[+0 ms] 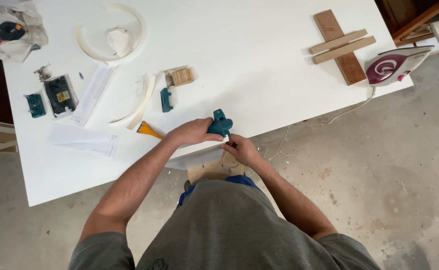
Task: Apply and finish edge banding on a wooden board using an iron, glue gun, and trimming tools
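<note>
My left hand (192, 132) grips a teal plastic hand tool (222, 122) that sits on the front edge of the white table (259, 65). My right hand (240, 150) is just below the table edge, with its fingers pinched on a thin strip or shaving right under the tool. A light wooden board (212, 170) shows under the table edge, between my hands and my body. A yellow-handled scraper (149, 130) lies just left of my left hand.
On the table lie curled white edge-band strips (112, 32), a small teal trimmer (166, 100), a small wooden block (182, 76), papers (84, 140), a blister pack (59, 95) and crossed wooden slats (342, 45). An iron (394, 65) rests at the right corner. Below is a concrete floor (379, 175).
</note>
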